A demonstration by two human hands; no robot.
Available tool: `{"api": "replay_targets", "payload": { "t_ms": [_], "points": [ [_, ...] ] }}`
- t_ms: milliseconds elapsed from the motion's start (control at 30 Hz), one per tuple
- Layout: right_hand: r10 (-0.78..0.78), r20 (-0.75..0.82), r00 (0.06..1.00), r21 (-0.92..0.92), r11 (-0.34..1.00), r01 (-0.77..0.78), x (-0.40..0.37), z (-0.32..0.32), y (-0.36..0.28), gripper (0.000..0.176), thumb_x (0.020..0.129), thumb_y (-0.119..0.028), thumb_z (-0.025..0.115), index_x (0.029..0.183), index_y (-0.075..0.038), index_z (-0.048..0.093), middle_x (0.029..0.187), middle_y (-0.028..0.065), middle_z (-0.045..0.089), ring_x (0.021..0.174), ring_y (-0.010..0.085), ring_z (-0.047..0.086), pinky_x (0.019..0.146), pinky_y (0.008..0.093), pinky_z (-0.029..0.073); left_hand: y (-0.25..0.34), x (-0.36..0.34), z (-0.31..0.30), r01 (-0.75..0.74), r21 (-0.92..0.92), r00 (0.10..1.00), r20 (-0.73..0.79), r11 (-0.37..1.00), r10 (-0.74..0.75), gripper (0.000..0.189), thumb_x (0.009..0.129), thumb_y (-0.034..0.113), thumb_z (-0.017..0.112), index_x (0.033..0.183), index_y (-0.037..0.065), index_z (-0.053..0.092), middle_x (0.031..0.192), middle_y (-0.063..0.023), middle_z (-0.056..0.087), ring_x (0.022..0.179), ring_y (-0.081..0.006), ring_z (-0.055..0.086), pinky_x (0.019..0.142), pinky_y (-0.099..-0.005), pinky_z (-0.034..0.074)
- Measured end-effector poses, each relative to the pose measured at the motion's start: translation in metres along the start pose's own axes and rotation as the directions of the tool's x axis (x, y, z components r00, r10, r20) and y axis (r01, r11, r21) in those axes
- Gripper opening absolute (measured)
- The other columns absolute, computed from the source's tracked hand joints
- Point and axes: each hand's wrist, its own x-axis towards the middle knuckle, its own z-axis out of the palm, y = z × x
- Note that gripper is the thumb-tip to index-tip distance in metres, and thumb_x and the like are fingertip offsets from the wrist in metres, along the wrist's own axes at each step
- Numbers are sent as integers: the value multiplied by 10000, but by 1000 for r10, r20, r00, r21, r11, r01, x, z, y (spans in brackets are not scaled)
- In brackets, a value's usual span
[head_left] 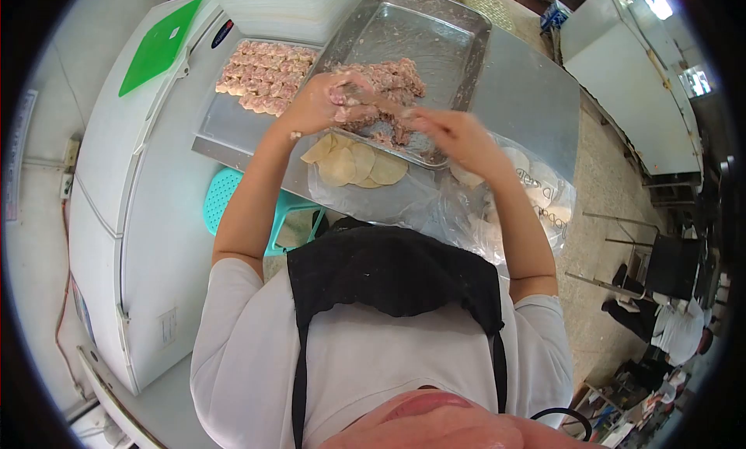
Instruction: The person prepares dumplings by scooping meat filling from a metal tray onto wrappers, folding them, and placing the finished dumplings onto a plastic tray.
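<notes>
My left hand [322,105] is curled above the near left side of a metal tray, around what looks like a dumpling wrapper with meat; the fingers partly hide it. My right hand [460,138], slightly blurred, grips a thin flat stick [398,109] that points toward my left hand. Beneath both hands a mound of minced meat [400,77] lies in the deep metal tray [470,60]. Round pale dumpling wrappers [361,165] lie fanned out on plastic just in front of the tray. To the left, rows of filled dumplings [264,72] sit on a flat metal tray [233,126].
A clear plastic bag [544,188] with more round wrappers lies at the table's right front edge. White stacked trays [284,10] stand behind the dumplings. A white chest freezer [167,239] and a turquoise stool [225,196] are at left. Farther right, a person [676,328] is partly visible.
</notes>
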Motion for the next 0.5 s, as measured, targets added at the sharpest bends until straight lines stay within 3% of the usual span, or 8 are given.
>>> {"api": "replay_targets", "payload": {
  "t_ms": [67,167,233,300,367,400,433,500],
  "points": [
    [-25,36,999,-34,999,26,3,11,7,320,926,-262,585,1162,-55,644,1023,191,671,894,296,656,815,319,489,13,13,-14,251,-23,905,359,968,-226,458,731,273,775,1094,32,634,1001,-110,680,880,-256,639,774,-361,510],
    [-129,-28,991,-184,975,121,10,5,6,283,916,-300,584,1105,-113,680,920,169,677,824,357,649,736,394,512,-16,4,1,211,-73,946,265,975,-186,442,730,294,779,1049,19,642,1008,-112,684,880,-247,639,772,-345,506],
    [-113,-207,972,-605,795,-36,4,15,-22,240,921,-285,564,1072,-134,674,846,127,662,764,342,653,675,436,517,-39,1,7,204,-78,952,250,976,-179,447,729,313,781,1038,21,644,991,-117,682,869,-244,634,772,-344,503],
    [-133,-222,966,-599,800,-27,9,46,-30,220,922,-270,554,1067,-143,660,825,117,648,745,336,653,650,453,514,-55,4,4,196,-87,957,234,977,-171,452,728,332,784,1027,22,646,973,-123,680,858,-241,630,773,-342,499],
    [-135,-238,962,-587,809,-32,12,71,-4,200,923,-255,543,1061,-153,646,803,106,634,726,330,653,626,471,510,-64,0,-1,254,-232,933,316,939,-174,510,721,375,787,1072,37,636,908,-134,660,858,-239,625,788,-339,495],
    [-32,-189,981,-688,718,-109,14,69,29,201,924,-256,540,1062,-154,645,807,112,640,741,331,653,637,472,509,-63,-6,-8,252,-239,931,324,938,-168,510,721,375,787,1072,37,636,908,-134,660,858,-239,625,788,-339,495],
    [63,-150,987,-782,603,-158,19,63,45,202,926,-256,536,1063,-154,644,811,118,646,756,332,653,648,474,509,-59,-10,-22,250,-140,928,316,958,-196,509,721,327,793,1112,52,619,937,-118,669,871,-230,630,800,-342,490],
    [161,-211,964,-712,650,-265,12,61,33,223,929,-263,540,1071,-137,656,857,135,661,798,340,653,682,456,513,-46,-13,-57,229,-34,923,325,973,-206,519,721,279,798,1152,67,602,967,-103,677,885,-221,636,812,-345,486]
  ]
}}
